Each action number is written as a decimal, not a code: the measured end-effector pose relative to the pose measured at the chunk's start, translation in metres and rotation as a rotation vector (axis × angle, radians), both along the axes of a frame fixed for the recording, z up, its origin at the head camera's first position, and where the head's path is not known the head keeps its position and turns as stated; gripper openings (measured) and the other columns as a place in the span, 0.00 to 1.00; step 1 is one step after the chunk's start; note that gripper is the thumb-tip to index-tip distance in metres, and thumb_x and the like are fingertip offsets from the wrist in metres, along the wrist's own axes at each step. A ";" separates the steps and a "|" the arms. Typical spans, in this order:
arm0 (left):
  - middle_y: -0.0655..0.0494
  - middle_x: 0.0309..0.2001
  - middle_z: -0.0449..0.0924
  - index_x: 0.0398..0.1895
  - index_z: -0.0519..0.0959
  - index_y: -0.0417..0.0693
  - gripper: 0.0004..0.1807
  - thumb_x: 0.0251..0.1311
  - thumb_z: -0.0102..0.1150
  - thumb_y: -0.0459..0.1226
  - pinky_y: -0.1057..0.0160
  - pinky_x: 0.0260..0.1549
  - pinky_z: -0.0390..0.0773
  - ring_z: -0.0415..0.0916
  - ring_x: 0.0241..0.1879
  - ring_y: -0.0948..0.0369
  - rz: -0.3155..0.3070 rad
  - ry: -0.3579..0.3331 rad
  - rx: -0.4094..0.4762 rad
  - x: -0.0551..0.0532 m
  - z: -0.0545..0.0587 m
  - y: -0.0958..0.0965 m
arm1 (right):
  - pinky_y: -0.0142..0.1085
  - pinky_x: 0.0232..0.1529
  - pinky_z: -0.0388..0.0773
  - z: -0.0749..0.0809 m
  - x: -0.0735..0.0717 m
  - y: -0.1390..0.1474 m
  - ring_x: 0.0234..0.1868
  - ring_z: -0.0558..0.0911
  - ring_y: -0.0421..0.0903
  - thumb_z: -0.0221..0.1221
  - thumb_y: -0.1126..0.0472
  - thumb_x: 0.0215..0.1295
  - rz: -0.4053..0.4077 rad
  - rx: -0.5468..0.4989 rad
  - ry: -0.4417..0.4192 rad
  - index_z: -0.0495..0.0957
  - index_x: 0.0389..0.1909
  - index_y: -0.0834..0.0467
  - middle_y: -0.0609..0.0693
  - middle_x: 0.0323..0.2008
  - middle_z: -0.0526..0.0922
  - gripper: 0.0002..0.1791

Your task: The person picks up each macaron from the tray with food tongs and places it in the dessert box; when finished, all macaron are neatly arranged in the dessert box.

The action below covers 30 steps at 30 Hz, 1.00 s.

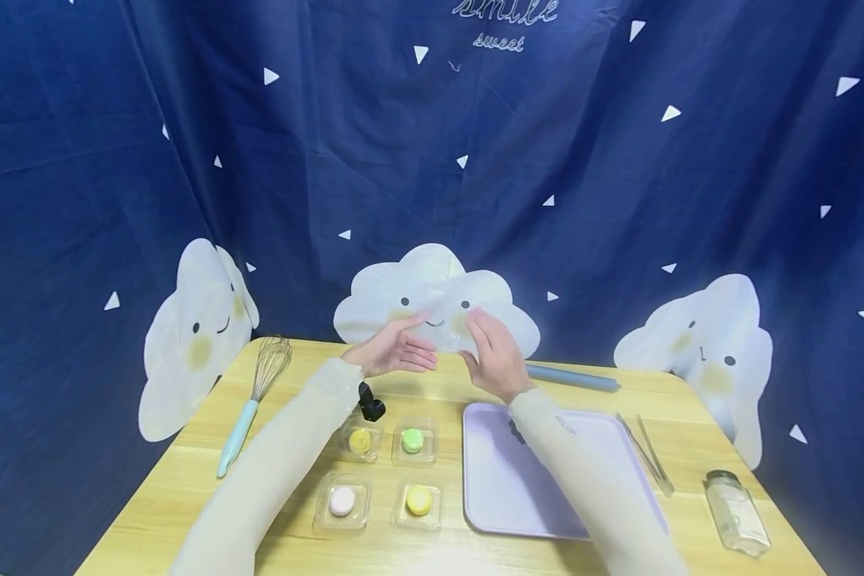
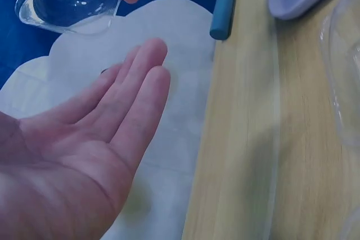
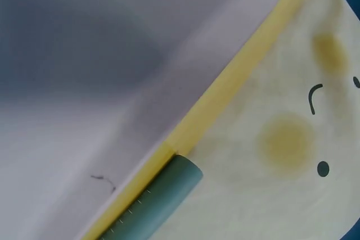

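Note:
My left hand (image 1: 399,348) is raised near the far table edge, fingers straight and palm turned inward; it holds nothing. In the left wrist view its fingers (image 2: 138,105) lie side by side below a clear plastic lid (image 2: 73,4). Opposite it, my right hand (image 1: 495,356) pinches that lid between thumb and fingers. The right wrist view leaves this hand out. Below the left hand, clear plastic boxes hold a yellow macaron (image 1: 360,441), a green macaron (image 1: 413,440), a pale pink macaron (image 1: 342,501) and another yellow macaron (image 1: 419,500).
A lilac tray (image 1: 504,500) lies under my right forearm. Behind it is a blue-grey rolling pin (image 1: 576,378). Metal tongs (image 1: 648,456) and a clear jar with a black cap (image 1: 737,512) are on the right. A whisk (image 1: 252,404) lies at the left.

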<state>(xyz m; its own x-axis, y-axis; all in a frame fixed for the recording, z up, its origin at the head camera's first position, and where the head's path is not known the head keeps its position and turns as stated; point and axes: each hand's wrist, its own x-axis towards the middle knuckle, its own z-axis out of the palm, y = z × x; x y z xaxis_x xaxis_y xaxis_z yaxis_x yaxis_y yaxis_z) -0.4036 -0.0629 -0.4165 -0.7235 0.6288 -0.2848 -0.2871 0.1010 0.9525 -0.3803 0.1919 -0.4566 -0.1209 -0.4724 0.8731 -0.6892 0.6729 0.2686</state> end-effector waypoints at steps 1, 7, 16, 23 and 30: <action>0.31 0.61 0.78 0.71 0.64 0.28 0.48 0.70 0.42 0.64 0.55 0.63 0.80 0.79 0.61 0.41 -0.015 0.004 0.007 0.000 0.001 0.001 | 0.50 0.69 0.75 0.000 0.000 0.000 0.65 0.77 0.61 0.71 0.65 0.49 0.006 0.019 0.028 0.71 0.63 0.70 0.65 0.61 0.79 0.38; 0.41 0.50 0.86 0.66 0.70 0.27 0.41 0.72 0.46 0.59 0.58 0.56 0.85 0.86 0.50 0.51 -0.089 0.028 0.031 0.003 0.004 0.007 | 0.50 0.67 0.77 0.001 0.002 -0.005 0.63 0.79 0.60 0.56 0.59 0.70 0.023 0.087 0.120 0.72 0.62 0.70 0.65 0.60 0.80 0.24; 0.40 0.53 0.85 0.66 0.69 0.28 0.33 0.75 0.45 0.50 0.57 0.58 0.83 0.85 0.52 0.50 -0.070 0.050 0.071 0.007 0.004 0.007 | 0.51 0.68 0.75 0.002 0.009 -0.011 0.66 0.77 0.58 0.63 0.58 0.62 -0.003 0.133 0.132 0.71 0.65 0.68 0.63 0.63 0.79 0.32; 0.38 0.65 0.77 0.69 0.70 0.36 0.32 0.65 0.62 0.42 0.52 0.67 0.76 0.77 0.63 0.48 0.059 0.491 -0.130 0.007 0.001 0.005 | 0.48 0.78 0.64 0.013 0.019 -0.020 0.73 0.69 0.59 0.77 0.53 0.47 0.034 0.001 -0.225 0.61 0.73 0.66 0.63 0.71 0.70 0.54; 0.43 0.66 0.77 0.72 0.67 0.41 0.44 0.52 0.76 0.41 0.47 0.72 0.69 0.72 0.69 0.45 0.111 0.778 -0.237 0.020 0.000 0.002 | 0.57 0.76 0.64 0.034 0.033 -0.032 0.76 0.65 0.59 0.77 0.52 0.51 0.077 -0.201 -0.682 0.56 0.78 0.57 0.57 0.76 0.65 0.56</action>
<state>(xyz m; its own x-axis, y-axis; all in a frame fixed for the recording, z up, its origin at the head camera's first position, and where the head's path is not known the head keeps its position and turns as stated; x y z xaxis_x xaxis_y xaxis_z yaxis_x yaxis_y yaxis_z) -0.3841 -0.0605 -0.4168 -0.8232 0.5283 0.2079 0.4268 0.3343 0.8403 -0.3472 0.1595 -0.4228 -0.6436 -0.3390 0.6862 -0.7070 0.6068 -0.3633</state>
